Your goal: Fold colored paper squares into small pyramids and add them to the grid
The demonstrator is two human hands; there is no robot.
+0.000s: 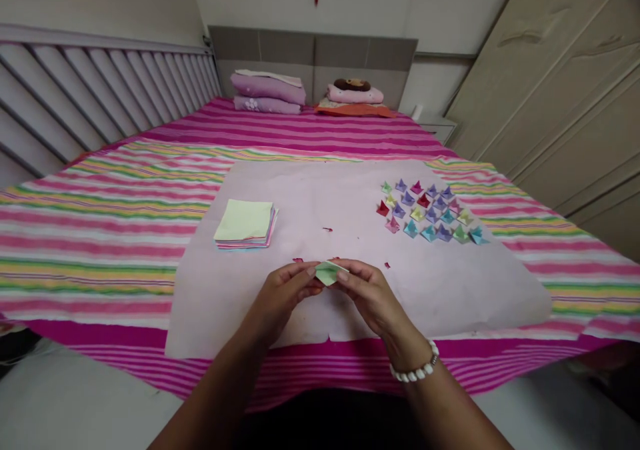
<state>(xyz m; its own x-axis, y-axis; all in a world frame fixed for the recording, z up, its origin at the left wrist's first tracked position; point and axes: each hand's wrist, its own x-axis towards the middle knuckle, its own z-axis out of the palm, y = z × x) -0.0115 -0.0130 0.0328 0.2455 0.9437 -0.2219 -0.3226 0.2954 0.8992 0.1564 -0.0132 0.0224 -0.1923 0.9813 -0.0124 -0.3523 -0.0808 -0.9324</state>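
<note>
My left hand (285, 295) and my right hand (367, 293) meet over the near part of a pale pink paper sheet (310, 197). Both pinch a small folded piece of light green paper (329, 272) between fingertips. A white bead bracelet (416, 368) circles my right wrist. A stack of coloured square papers (245, 225), pale yellow on top, lies to the left. Several small folded paper shapes (431, 213) in many colours sit in rows on the right of the sheet.
The sheet lies on a bed with a pink striped cover (100, 217). Folded blankets (267, 91) and pillows (356, 98) rest by the headboard. A slatted rail (90, 97) runs on the left, wardrobe doors (560, 97) on the right. Tiny paper scraps (327, 229) dot the sheet.
</note>
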